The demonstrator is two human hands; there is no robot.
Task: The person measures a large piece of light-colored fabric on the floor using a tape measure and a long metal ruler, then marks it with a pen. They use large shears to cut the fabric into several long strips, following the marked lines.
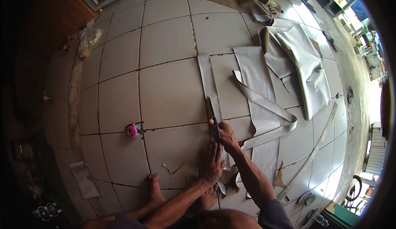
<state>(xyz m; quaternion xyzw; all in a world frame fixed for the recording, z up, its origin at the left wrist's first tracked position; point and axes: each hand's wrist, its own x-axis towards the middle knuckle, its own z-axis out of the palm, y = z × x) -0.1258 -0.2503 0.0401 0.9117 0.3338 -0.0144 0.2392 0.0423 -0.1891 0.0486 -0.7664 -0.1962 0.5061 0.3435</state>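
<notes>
My right hand [225, 134] grips dark scissors [213, 111], whose blades point away from me along a narrow strip of pale grey sheet material [207, 74] on the floor. The strip looks like leather or vinyl. Just nearer to me, my left hand [211, 165] lies with its fingers stretched forward on the strip's near part, close to the scissor handles. The hands hide much of that part. To the right, a wider grey strip [258, 78] lies flat with a long narrow band [268, 136] folded over it.
A large crumpled grey sheet [303, 70] lies at the far right. A pink tape measure [133, 131] rests on the tiled floor [169, 93] to the left. Small offcuts [173, 168] lie near my bare foot [154, 185]. A long flat strip [311, 154] slants along the right.
</notes>
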